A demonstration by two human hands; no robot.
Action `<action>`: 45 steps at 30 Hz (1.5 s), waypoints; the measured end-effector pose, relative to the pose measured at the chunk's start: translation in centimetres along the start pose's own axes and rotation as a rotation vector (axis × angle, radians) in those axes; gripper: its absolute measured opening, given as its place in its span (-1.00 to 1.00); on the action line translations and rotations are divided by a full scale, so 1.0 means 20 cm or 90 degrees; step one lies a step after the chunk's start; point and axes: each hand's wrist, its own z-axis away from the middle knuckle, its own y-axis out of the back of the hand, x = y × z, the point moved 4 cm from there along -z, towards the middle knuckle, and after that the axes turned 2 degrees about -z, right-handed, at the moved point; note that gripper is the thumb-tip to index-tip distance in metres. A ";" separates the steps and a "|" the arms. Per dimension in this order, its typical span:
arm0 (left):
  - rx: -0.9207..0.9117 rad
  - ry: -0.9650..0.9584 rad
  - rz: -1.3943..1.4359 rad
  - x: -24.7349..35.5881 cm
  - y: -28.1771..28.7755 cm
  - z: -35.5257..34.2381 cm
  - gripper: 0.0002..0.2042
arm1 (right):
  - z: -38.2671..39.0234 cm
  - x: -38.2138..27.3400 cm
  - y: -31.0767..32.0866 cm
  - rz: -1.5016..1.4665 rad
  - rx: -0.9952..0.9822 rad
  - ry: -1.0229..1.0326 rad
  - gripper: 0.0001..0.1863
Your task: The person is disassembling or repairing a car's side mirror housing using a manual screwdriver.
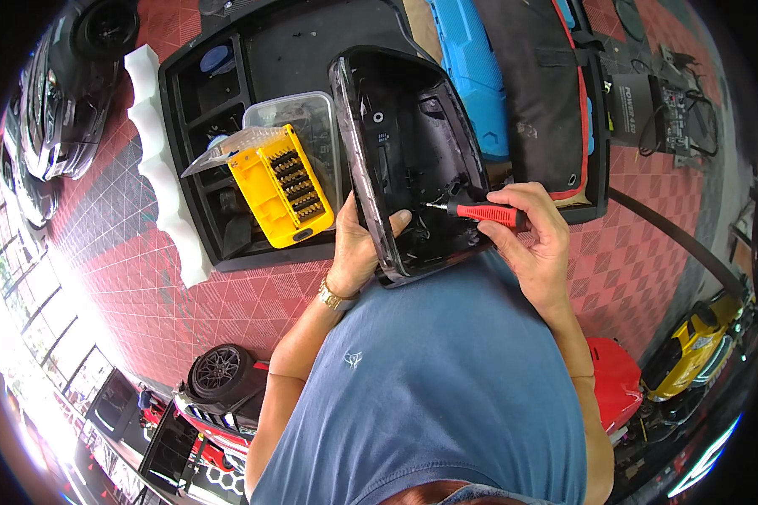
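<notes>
A glossy black hollow shell (413,143), shaped like a car's side-mirror housing, leans tilted against my body with its open side facing up. My left hand (358,244) grips its lower left rim, fingers underneath and the thumb reaching inside. In my right hand (535,236) is a red and black screwdriver (484,214), pinched between thumb and fingers near the handle's end. Its metal tip points left into the shell, close to a small dark part and thin wires near my left thumb. Whether the tip touches anything, I cannot tell.
Left of the shell, an open yellow bit case (269,198) with several bits lies over a clear plastic box (303,105). Both are on a black compartmented tray (219,261). Beyond the shell are a blue case (472,76) and a black bag (535,109). A power unit (640,105) sits right.
</notes>
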 end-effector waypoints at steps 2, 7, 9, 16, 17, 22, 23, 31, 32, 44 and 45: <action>-0.001 -0.001 0.002 0.00 0.00 0.00 -0.58 | 0.00 0.00 0.00 -0.007 0.000 -0.014 -0.70; 0.000 0.005 0.005 0.00 0.00 0.00 -0.59 | 0.00 0.01 0.00 -0.006 0.004 0.006 -0.70; -0.001 0.007 0.002 0.01 -0.01 0.00 -0.59 | 0.00 0.01 0.00 -0.018 0.003 -0.019 -0.69; 0.002 -0.010 0.012 0.00 -0.01 -0.01 -0.59 | -0.01 0.01 0.00 0.016 -0.008 0.015 -0.67; 0.002 -0.010 0.012 0.01 -0.01 -0.01 -0.59 | -0.01 0.01 0.00 0.019 -0.006 0.020 -0.66; 0.006 -0.002 -0.003 0.01 -0.01 -0.01 -0.58 | -0.01 0.00 0.00 0.022 -0.012 0.028 -0.65; 0.007 -0.002 -0.003 0.00 -0.01 -0.01 -0.58 | -0.01 0.00 0.00 0.026 -0.014 0.025 -0.65; 0.000 -0.001 -0.001 0.00 -0.01 0.00 -0.57 | -0.02 0.00 0.00 0.037 0.000 -0.003 -0.65; -0.001 -0.001 -0.001 0.00 -0.01 0.00 -0.57 | -0.02 0.00 -0.01 0.047 0.005 0.016 -0.65; -0.014 -0.052 0.007 0.01 -0.02 -0.01 -0.55 | -0.04 -0.16 -0.02 0.199 -0.080 0.134 -0.56; -0.008 -0.063 -0.012 0.00 -0.01 -0.01 -0.55 | -0.04 -0.16 -0.01 0.237 -0.109 0.167 -0.53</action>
